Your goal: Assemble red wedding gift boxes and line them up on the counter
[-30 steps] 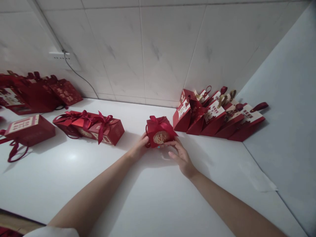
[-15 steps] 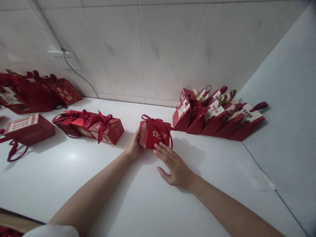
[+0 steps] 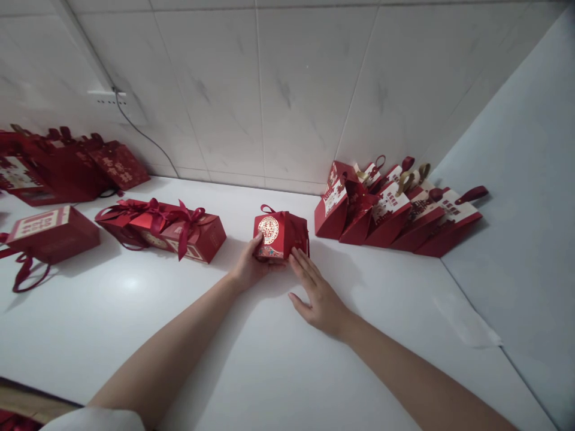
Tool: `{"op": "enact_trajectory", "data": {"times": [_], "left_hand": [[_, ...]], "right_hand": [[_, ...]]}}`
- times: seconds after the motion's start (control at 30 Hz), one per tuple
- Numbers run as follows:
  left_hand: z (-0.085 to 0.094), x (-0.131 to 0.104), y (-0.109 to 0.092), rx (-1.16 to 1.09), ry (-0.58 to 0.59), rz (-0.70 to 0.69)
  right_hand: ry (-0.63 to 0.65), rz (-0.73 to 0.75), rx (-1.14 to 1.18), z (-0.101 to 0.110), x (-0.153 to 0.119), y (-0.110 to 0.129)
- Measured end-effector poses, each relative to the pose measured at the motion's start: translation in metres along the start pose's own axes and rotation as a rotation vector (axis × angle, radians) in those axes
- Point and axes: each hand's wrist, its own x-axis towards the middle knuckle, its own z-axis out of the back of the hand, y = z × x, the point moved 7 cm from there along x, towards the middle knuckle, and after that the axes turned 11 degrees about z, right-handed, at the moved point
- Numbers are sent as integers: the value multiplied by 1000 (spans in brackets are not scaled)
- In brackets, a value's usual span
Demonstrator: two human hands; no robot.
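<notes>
A small red gift box (image 3: 287,230) with a round gold emblem and a ribbon loop on top is at the middle of the white table (image 3: 278,359). My left hand (image 3: 251,263) grips its left side, thumb on the front face and fingers under the lower edge. With fingers stretched out, my right hand (image 3: 317,296) touches the box's lower right side, its thumb apart from the box. The underside of the box is hidden.
Several red boxes with ribbon bows (image 3: 197,230) stand left of centre. A red box (image 3: 54,233) lies farther left, before red bags (image 3: 76,167). Several triangular red boxes (image 3: 389,209) line the right back. A cable (image 3: 148,137) hangs on the wall.
The box has turned, so its round gold emblem now faces forward and the side with gold lettering has swung right. My right hand has shifted slightly right along with it.
</notes>
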Motion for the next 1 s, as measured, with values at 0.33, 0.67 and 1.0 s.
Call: {"op": "enact_trajectory", "data": {"times": [0.33,0.67,1.0], "left_hand": [[-4,-2,1,151,41,-37],[-7,-2,1,103,39,-18],[-8,-2,0,80,14,-25]], "right_hand": [[-23,-81,96,5,0,-5],[-58,-69,78,7,1,-4],[-56,-85,90,8,1,-3]]}}
